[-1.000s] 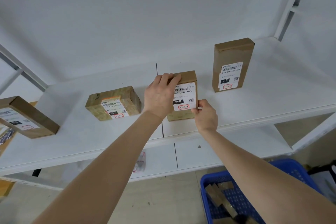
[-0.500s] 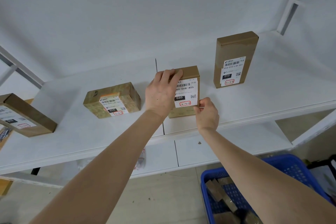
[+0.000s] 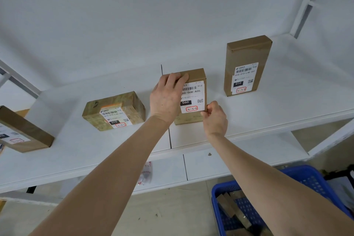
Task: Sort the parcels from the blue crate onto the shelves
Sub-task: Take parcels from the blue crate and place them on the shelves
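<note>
On the upper shelf (image 3: pixel 76 149), right of a taped parcel (image 3: pixel 115 113), my left grip (image 3: pixel 166 99) curls over the top of the standing 060 parcel (image 3: pixel 195 94). My right grip (image 3: pixel 214 119) pinches its lower corner. A tall parcel (image 3: pixel 247 65) stands further right, the blue crate (image 3: pixel 298 173) below.

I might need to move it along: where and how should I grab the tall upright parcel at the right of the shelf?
Take the tall upright parcel near its top, thumb on the labelled front, fingers over the back, coming from the front and above. It stands on end and is thin front to back, so that span probably suits one grip; nothing stands close beside it.
</note>
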Motion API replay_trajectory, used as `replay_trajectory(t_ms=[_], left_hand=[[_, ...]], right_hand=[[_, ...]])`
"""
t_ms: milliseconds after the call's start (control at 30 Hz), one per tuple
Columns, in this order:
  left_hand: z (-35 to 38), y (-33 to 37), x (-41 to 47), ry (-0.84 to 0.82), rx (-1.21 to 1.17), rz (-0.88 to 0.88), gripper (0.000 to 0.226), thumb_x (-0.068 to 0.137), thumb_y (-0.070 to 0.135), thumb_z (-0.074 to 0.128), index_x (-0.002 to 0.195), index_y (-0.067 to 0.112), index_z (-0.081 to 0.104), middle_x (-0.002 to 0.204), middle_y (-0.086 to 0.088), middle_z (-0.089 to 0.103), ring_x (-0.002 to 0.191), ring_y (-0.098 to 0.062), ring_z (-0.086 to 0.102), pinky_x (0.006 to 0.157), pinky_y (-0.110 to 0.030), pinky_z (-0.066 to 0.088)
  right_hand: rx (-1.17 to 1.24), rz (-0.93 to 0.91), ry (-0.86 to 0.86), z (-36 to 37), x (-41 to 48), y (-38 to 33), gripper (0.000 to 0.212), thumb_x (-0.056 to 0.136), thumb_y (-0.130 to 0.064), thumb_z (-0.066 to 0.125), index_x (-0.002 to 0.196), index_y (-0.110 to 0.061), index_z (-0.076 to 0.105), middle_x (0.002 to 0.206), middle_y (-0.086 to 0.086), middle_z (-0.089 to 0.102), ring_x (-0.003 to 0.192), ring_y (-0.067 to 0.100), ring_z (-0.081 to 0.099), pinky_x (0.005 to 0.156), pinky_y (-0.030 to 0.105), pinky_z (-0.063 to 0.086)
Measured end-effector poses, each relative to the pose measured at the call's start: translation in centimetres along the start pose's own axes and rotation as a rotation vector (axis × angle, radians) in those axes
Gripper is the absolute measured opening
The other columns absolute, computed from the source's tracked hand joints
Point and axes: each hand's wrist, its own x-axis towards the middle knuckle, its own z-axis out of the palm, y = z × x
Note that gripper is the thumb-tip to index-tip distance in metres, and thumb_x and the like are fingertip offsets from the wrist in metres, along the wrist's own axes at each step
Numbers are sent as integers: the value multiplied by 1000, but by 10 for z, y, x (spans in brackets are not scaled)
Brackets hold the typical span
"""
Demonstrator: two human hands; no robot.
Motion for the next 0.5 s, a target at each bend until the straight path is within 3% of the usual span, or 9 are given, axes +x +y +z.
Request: replay_trajectory(t_ms=[200, 300, 500], left_hand=[[6, -3, 6, 31, 4, 5, 49, 62, 9, 56, 110, 12, 68, 100, -4, 67, 86, -29, 64, 59, -29, 52], [6, -3, 6, 28, 18, 8, 50, 59, 5, 64, 109, 11, 68, 98, -4, 67, 84, -28, 64, 58, -27, 51], [10, -4, 9, 12, 32, -1, 59, 52, 0, 79, 109, 11, 67, 99, -3, 67, 86, -27, 64, 58, -27, 51]], right_hand=[[-40, -27, 11, 1, 2, -3, 14, 95, -13, 51, 108, -12, 54, 105, 7, 59, 89, 29, 60, 65, 30, 39], [-32, -92, 3, 2, -7, 0, 31, 93, -5, 48, 123, -11, 54, 114, 9, 59, 96, 29, 62, 72, 33, 47], [-78, -169, -66, 5, -21, -1, 57, 91, 0, 47, 146, -8, 33, 137, 9, 46, 110, 28, 58, 87, 34, 48]])
